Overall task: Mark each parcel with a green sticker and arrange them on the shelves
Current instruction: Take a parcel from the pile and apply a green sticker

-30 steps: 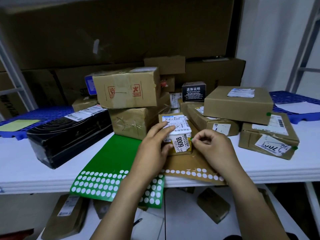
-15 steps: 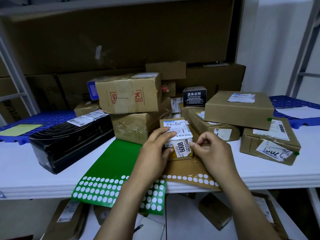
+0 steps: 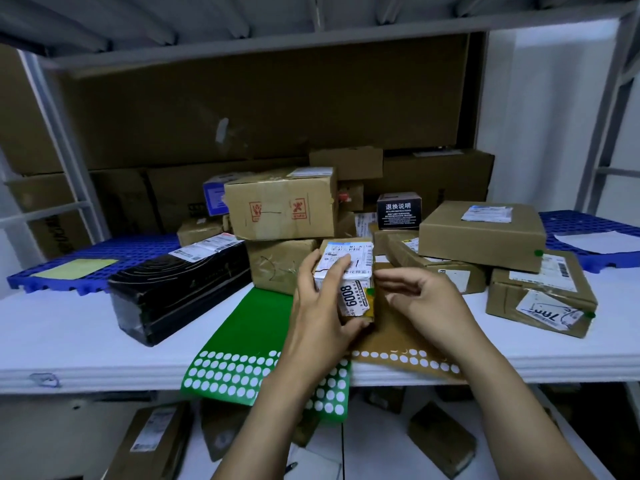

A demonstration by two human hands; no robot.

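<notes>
left hand (image 3: 322, 317) gripped small parcel (image 3: 353, 299) | right hand (image 3: 429, 306) relaxed, empty, at parcel's 3 o'clock | green sticker (image 3: 370, 292) likely needed firm corner press

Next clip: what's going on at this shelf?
A person is stickering parcels at a white shelf. The left hand grips a small parcel labelled 6008, which carries a green sticker at its front right corner. The right hand hovers open just beside that corner, holding nothing. A green sticker sheet lies under the left forearm; two boxes at right carry green dots too.
</notes>
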